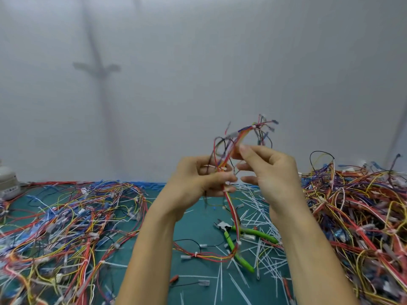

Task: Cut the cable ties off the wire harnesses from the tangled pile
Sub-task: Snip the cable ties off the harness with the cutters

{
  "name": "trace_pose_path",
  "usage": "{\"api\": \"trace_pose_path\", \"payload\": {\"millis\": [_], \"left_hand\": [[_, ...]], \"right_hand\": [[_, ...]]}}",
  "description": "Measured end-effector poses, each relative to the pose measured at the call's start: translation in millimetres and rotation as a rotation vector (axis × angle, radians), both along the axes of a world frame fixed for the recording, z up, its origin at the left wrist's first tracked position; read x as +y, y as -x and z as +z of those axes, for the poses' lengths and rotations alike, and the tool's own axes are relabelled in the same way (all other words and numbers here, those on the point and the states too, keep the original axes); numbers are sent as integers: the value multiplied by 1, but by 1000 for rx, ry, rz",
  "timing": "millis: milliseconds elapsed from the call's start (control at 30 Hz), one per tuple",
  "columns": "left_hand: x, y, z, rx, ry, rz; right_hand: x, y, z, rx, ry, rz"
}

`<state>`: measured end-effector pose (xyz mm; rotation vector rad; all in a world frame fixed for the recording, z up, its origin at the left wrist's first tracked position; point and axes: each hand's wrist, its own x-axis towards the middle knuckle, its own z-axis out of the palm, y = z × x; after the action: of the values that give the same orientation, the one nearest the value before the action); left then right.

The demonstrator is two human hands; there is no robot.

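Far left, a pale rounded object [6,182] sits at the edge of the table [193,226], half cut off from sight. Next to it sprawls the left pile [66,219], a wide tangle of red, yellow, blue and white wires over the green surface.

Into the middle, and both hands are up off the table! The left hand [198,180] has its fingers curled round the wire harness [231,148], gripping the bundle low down. The right hand [266,170] sits just beside it and a little higher, thumb and forefinger pinching the strands while the other fingers are loosely spread. The harness fans out above the hands in a spray of connectors. Below them it drops to the table and loops round, a white cable tie [239,242] wrapped on it near the bottom of the run.

Under that loop lie the green-handled cutters [239,236], flat on the table with nobody touching them. Around them is a scatter of cut cable ties [259,208], thin white strips.

Far right, the right pile [363,208] is heaped thick and high.
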<state>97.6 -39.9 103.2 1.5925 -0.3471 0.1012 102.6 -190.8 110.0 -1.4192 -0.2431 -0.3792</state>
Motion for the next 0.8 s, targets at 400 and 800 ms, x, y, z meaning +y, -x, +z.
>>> {"api": "trace_pose_path", "payload": {"millis": [400,800], "left_hand": [[5,-1,11,-146,507,405],[26,-11,8,9,916,394]], "right_hand": [[-17,2,-11,269,811,527],[-2,3,-4,96,-78,384]]}}
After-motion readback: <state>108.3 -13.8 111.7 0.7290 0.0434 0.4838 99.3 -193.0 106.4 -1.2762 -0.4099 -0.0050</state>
